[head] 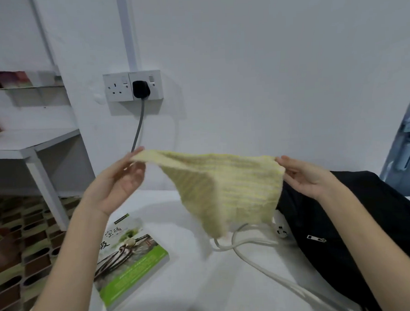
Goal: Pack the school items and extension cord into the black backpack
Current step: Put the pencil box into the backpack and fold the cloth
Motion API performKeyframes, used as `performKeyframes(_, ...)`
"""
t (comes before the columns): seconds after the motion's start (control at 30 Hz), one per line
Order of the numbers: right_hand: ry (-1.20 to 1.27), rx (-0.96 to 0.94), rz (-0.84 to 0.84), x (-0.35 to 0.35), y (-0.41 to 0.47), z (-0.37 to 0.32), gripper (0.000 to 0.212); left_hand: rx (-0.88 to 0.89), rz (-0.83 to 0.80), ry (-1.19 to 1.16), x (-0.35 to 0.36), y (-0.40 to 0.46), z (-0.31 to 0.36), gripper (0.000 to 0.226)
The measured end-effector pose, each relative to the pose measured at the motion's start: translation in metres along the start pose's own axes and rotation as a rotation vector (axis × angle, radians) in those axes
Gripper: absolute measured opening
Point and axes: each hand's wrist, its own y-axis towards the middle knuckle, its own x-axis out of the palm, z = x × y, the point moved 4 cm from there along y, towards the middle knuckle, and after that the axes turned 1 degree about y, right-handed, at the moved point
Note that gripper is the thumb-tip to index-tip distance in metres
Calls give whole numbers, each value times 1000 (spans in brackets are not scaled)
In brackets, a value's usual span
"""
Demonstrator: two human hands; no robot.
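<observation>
A pale yellow knitted cloth (227,187) hangs spread in the air over the white table (194,286). My left hand (120,181) pinches its left corner and my right hand (305,176) pinches its right corner. A green-covered book (128,261) lies on the table below my left arm. The white extension cord (259,252) snakes across the table under the cloth, its socket block (281,227) partly hidden by the cloth. The black backpack (359,221) lies at the right, zipper pull facing up, beneath my right forearm.
A wall socket (134,86) with a black plug and grey cable sits behind the table. White shelving (30,145) stands at the left, over a patterned floor. A blue door edge (407,144) shows at the far right.
</observation>
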Motion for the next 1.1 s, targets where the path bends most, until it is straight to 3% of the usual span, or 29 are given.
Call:
performKeyframes(0.07,-74,-58,13,19,-6,3,39,-24,-55,155,24,-3,-15,32)
performKeyframes(0.1,-157,-95,6,28,-9,5,30,-19,-57,296,35,-3,-24,34)
performKeyframes(0.2,-399,-210,-62,53,-18,14,26,188,-13,824,60,-1,-49,35)
performKeyframes(0.3,-483,-219,-39,59,-16,22,24,365,74,1245,56,19,-79,26)
performKeyframes(0.4,-381,-76,-6,44,-13,34,24,204,186,1166,36,38,-114,4)
performKeyframes(0.5,-98,151,-89,24,-17,53,26,-31,159,913,35,38,-156,10)
performKeyframes(0.53,-35,209,-135,17,-22,58,27,-43,110,911,41,36,-167,11)
performKeyframes(0.6,-66,303,-272,9,-35,65,29,15,-64,1048,54,31,-180,43)
performKeyframes(0.67,-235,341,-433,2,-52,69,25,17,-388,1169,72,26,-196,74)
performKeyframes(0.73,-335,302,-553,-1,-63,68,20,-15,-638,1286,84,20,-214,79)
performKeyframes(0.8,-351,237,-598,-5,-70,57,17,27,-709,1420,90,18,-228,66)
performKeyframes(0.87,-293,172,-609,-11,-73,43,16,157,-672,1429,96,21,-230,40)
performKeyframes(0.93,-204,107,-559,-20,-73,26,21,174,-613,1318,97,24,-223,25)
performKeyframes(1.1,16,-73,-260,-45,-61,-6,46,-60,-552,1206,92,21,-184,35)
